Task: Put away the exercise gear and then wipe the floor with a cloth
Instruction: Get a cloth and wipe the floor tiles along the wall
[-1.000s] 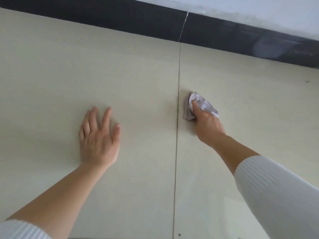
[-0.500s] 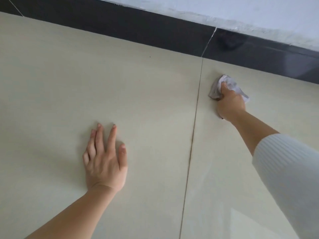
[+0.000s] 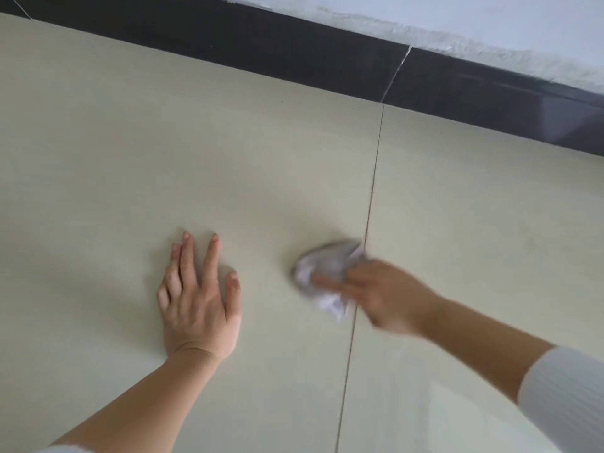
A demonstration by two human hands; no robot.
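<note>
While the right hand (image 3: pixel 389 299) grips the crumpled cloth (image 3: pixel 322 273), fingers curled on it, the cloth sits just left of the grout line (image 3: pixel 369 223), blurred. Left hand (image 3: pixel 199 299) lies flat, fingers spread, well left of that line. Bare floor (image 3: pixel 130 142) runs to the dark skirting (image 3: pixel 294 50). Earlier the cloth was right of the line, near the skirting.

The cloth (image 3: pixel 323 271) is a pale grey-white rag, blurred, apparently crumpled into a wad. It lies pressed on the cream tiled floor (image 3: pixel 130 142), its 3 o'clock edge touching a grout line (image 3: pixel 372 191). The right hand (image 3: pixel 385 297) grips it from 4 o'clock.
</note>
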